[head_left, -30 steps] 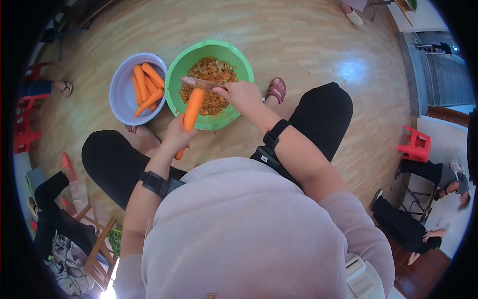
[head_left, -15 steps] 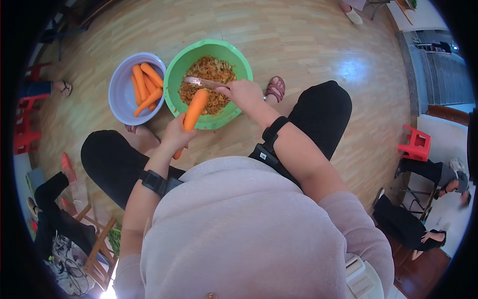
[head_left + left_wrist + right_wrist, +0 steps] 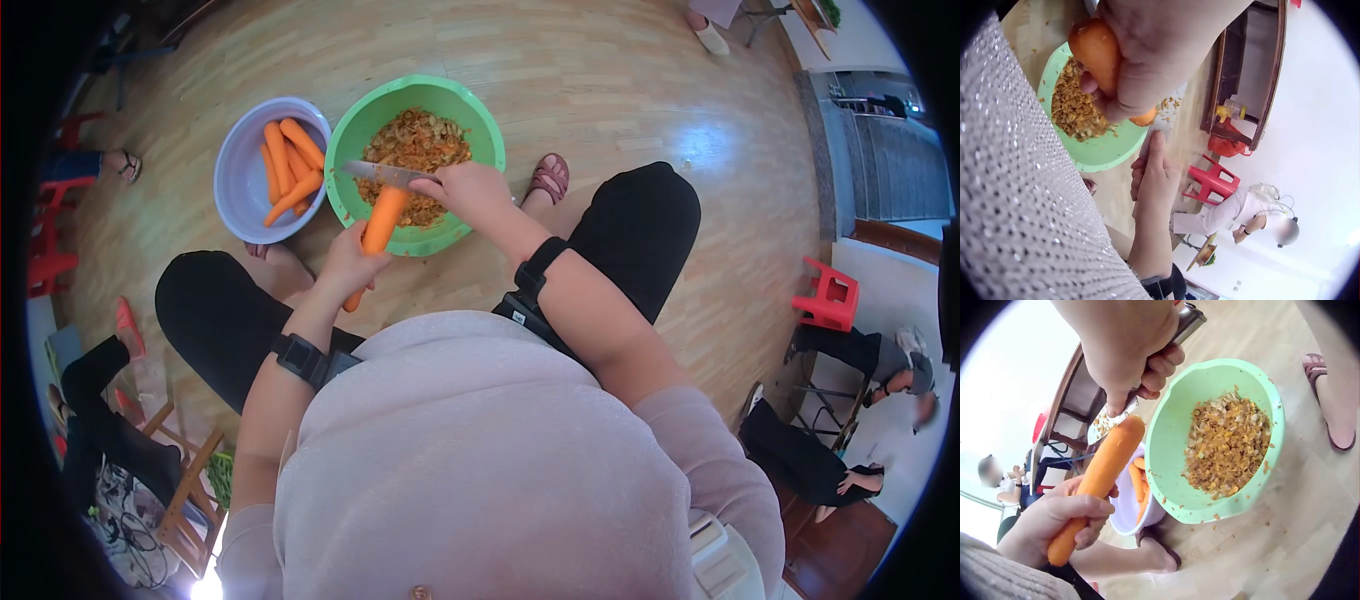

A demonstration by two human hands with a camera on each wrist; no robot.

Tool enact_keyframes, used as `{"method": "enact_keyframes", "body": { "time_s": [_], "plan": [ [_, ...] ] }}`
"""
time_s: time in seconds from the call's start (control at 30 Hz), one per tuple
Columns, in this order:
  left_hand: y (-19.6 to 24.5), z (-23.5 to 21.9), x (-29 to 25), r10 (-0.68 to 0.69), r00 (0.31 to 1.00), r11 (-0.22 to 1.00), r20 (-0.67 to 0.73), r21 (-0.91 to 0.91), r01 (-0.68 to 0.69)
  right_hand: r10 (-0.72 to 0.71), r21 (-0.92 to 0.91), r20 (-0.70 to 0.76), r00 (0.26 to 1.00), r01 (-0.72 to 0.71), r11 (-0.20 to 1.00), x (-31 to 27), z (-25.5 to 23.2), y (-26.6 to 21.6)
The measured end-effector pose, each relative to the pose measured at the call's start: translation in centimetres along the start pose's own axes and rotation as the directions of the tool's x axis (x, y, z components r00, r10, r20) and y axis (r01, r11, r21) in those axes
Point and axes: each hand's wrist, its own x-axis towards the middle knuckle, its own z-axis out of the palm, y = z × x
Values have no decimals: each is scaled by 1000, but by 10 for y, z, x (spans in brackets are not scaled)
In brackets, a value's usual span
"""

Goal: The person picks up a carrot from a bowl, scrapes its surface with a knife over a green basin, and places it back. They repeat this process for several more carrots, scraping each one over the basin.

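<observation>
My left hand (image 3: 350, 260) grips a peeled carrot (image 3: 386, 222) round its lower half, the thick end tilted up and away from me. In my right hand (image 3: 474, 194) is a kitchen knife (image 3: 368, 171) with a metal handle. Its blade, flecked with orange bits in the right wrist view, lies across the carrot's upper end. Beneath both is a green basin (image 3: 1169, 434) holding a heap of carrot peelings and shavings (image 3: 1229, 447). On its left stands a pale purple basin (image 3: 228, 180) with several peeled carrots (image 3: 290, 165).
My feet, in strapped sandals (image 3: 549, 178), flank the basins, and my knees frame the work. Orange scraps dot the wood-patterned floor (image 3: 1254, 544). A red stool (image 3: 830, 293) and other people are off to the right; red stools (image 3: 50, 240) and a wooden chair (image 3: 185, 490) are at left.
The knife went a little to the right, then back left over the carrot's upper end. My left hand keeps its grip on the carrot. The whole head view has shifted slightly.
</observation>
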Motion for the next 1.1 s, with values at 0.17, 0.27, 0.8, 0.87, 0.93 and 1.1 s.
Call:
{"method": "enact_keyframes", "body": {
  "time_s": [0.17,0.27,0.8,0.87,0.93,1.1],
  "plan": [
    [3,-3,-4,43,998,998,50,-57,-40,99,-68,-13,995,-99,993,8,9,32],
    [3,-5,-2,23,999,988,29,-155,-19,117,-1,-155,981,-118,993,1,-8,8],
    [9,0,-3,-72,988,893,139,-432,125,-35,-61,-72,997,31,998,1,-2,8],
    [10,-2,-6,-101,985,897,143,-415,152,-27,-61,-98,995,21,998,-1,-2,7],
    [11,-2,-6,-88,988,897,124,-423,133,-28,-64,-115,993,21,998,-2,-6,-1],
    [13,-1,-6,-71,988,905,139,-407,122,-231,38,-79,970,234,971,-13,-4,-20]
  ]
}}
